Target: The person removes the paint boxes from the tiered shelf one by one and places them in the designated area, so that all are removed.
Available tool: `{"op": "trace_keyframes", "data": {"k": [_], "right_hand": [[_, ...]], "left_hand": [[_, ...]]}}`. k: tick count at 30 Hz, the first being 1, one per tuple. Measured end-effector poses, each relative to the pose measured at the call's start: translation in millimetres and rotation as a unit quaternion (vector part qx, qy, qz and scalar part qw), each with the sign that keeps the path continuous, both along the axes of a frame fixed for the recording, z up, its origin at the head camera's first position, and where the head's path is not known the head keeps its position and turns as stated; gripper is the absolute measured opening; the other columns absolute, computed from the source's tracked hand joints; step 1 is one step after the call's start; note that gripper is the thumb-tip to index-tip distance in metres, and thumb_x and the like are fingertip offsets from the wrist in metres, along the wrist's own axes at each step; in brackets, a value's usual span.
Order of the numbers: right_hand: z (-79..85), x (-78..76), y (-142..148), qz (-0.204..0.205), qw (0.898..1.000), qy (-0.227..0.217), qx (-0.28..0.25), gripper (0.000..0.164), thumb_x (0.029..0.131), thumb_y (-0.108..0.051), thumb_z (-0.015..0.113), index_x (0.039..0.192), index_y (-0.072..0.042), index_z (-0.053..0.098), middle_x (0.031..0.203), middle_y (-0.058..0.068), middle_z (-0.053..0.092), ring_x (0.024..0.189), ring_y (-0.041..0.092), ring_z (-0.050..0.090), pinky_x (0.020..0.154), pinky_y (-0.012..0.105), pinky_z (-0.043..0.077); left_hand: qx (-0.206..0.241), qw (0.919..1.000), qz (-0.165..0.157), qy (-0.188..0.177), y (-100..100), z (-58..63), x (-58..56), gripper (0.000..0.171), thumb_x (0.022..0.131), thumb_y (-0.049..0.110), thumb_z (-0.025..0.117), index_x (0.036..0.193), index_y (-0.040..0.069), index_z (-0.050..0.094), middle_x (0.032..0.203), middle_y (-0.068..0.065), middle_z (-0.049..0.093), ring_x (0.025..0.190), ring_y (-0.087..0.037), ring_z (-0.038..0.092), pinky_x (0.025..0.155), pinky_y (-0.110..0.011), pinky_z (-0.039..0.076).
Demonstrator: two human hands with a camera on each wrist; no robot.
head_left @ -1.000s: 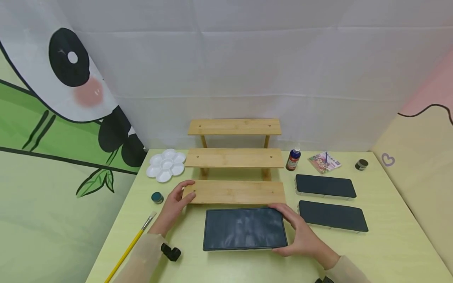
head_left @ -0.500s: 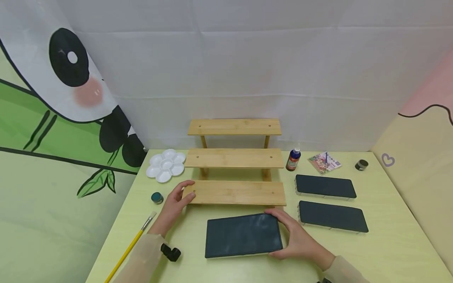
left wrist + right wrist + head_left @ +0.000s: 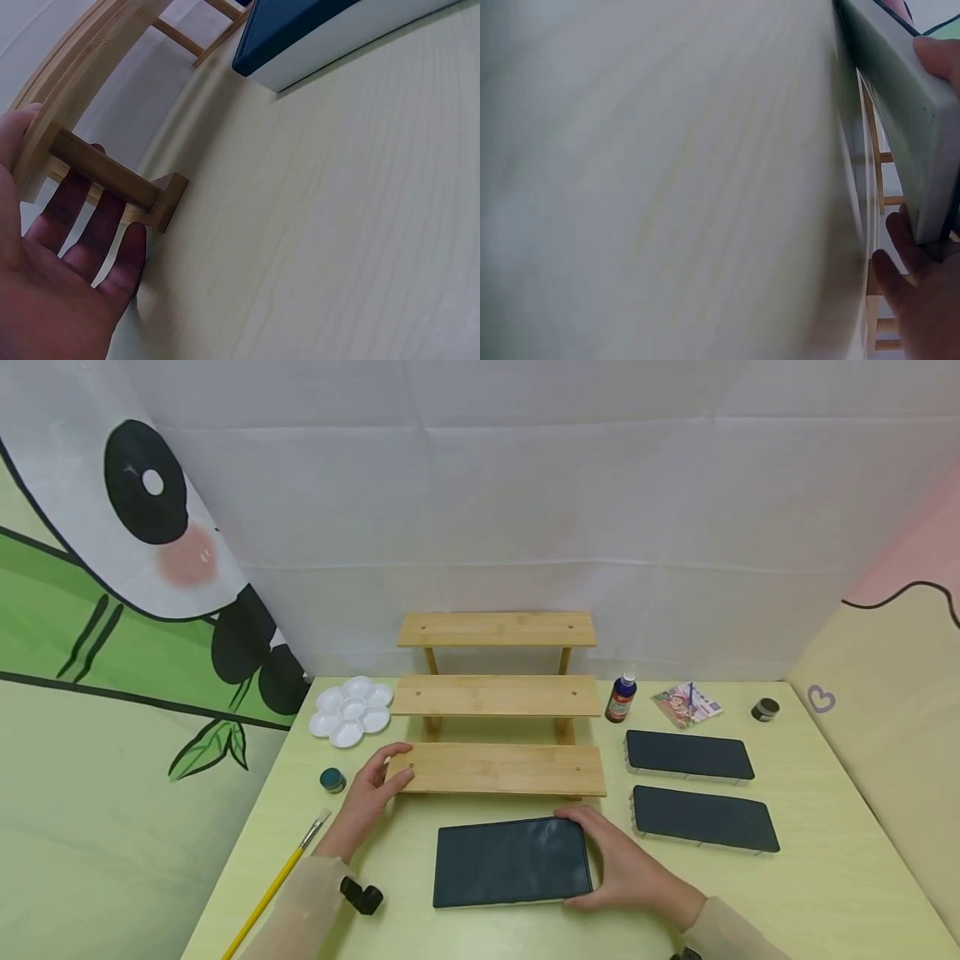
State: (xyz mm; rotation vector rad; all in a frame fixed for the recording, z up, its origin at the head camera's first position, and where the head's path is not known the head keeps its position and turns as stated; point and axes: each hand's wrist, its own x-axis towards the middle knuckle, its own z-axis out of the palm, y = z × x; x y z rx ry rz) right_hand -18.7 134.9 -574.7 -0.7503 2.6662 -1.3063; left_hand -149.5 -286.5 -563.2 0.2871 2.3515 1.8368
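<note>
My left hand (image 3: 372, 789) grips the left end of the lowest tier of a three-tier wooden display stand (image 3: 495, 768). Its thumb lies on top, and in the left wrist view the fingers (image 3: 97, 232) reach under the board by a leg. In front of the stand, a rectangular, book-like block (image 3: 510, 864) has a dark blue top and, in the wrist views, pale sides. With thumb and fingers spread across its right end, my right hand (image 3: 626, 868) holds it close over the table. The block's pale underside shows in the right wrist view.
Two dark-topped rectangular pieces (image 3: 705, 818) lie at the right. Behind them are a blue bottle (image 3: 621, 697), a colourful leaflet (image 3: 686, 703) and a small dark jar (image 3: 766, 709). At the left are a white flower-shaped palette (image 3: 351, 712), a teal jar (image 3: 332, 780) and a yellow-handled paintbrush (image 3: 277, 885).
My right hand has drawn the dark block toward me and slightly left, away from the stand's front edge; its motion is slight in the last half second. My left hand keeps its place.
</note>
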Motion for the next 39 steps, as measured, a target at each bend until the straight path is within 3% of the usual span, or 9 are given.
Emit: {"op": "trace_keyframes", "data": {"k": [7, 15, 23, 28, 35, 39], "right_hand": [[-3.3, -1.9, 2, 0.006, 0.998, 0.034, 0.045, 0.117, 0.064, -0.061, 0.096, 0.157, -0.015, 0.043, 0.152, -0.008, 0.046, 0.138, 0.018, 0.045, 0.107, 0.053, 0.045], [-8.2, -5.4, 2, 0.017, 0.994, 0.064, 0.082, 0.117, 0.062, -0.066, 0.095, 0.153, -0.012, 0.046, 0.148, -0.006, 0.048, 0.135, 0.017, 0.043, 0.108, 0.053, 0.041], [-11.0, -5.0, 1, 0.034, 0.991, 0.089, 0.095, 0.122, 0.06, -0.07, 0.093, 0.152, -0.007, 0.044, 0.15, 0.006, 0.046, 0.139, 0.023, 0.038, 0.11, 0.056, 0.034], [-9.4, -4.3, 1, 0.04, 0.991, 0.086, 0.095, 0.13, 0.057, -0.074, 0.092, 0.156, -0.006, 0.04, 0.152, 0.007, 0.044, 0.14, 0.025, 0.037, 0.11, 0.058, 0.033], [-8.3, -4.2, 4, 0.044, 0.992, 0.063, 0.104, 0.136, 0.058, -0.077, 0.089, 0.162, -0.012, 0.033, 0.157, -0.002, 0.038, 0.143, 0.022, 0.034, 0.112, 0.058, 0.034], [-3.0, -2.8, 8, 0.047, 0.991, 0.067, 0.109, 0.125, 0.065, -0.074, 0.087, 0.162, -0.014, 0.036, 0.158, 0.0, 0.039, 0.144, 0.023, 0.036, 0.11, 0.057, 0.04]], "left_hand": [[0.01, 0.9999, -0.006, -0.001, -1, -1.1, 0.2, 0.045, 0.104, 0.028, 0.069, 0.146, 0.018, 0.056, 0.157, 0.001, 0.044, 0.156, -0.022, 0.02, 0.126, -0.051, 0.012], [0.008, 1.0, -0.005, 0.0, 0, -0.8, 0.3, 0.045, 0.104, 0.029, 0.069, 0.146, 0.018, 0.055, 0.157, 0.001, 0.044, 0.156, -0.022, 0.019, 0.125, -0.05, 0.013], [0.013, 0.9999, -0.006, -0.001, 0, -1.1, 0.7, 0.046, 0.104, 0.027, 0.069, 0.147, 0.017, 0.055, 0.158, 0.001, 0.044, 0.155, -0.024, 0.022, 0.124, -0.051, 0.017], [0.011, 0.9999, -0.003, -0.006, -1, -0.9, 1.5, 0.046, 0.104, 0.03, 0.069, 0.146, 0.019, 0.056, 0.158, 0.002, 0.044, 0.154, -0.026, 0.024, 0.124, -0.051, 0.018], [0.0, 0.9999, -0.009, -0.011, -2, 1.1, 1.0, 0.047, 0.103, 0.032, 0.07, 0.146, 0.02, 0.056, 0.158, 0.002, 0.044, 0.15, -0.027, 0.033, 0.117, -0.041, 0.03], [-0.025, 0.9994, -0.024, 0.009, -3, 6.4, -1.5, 0.046, 0.103, 0.031, 0.07, 0.145, 0.019, 0.057, 0.158, -0.001, 0.046, 0.153, -0.028, 0.029, 0.119, -0.044, 0.03]]}}
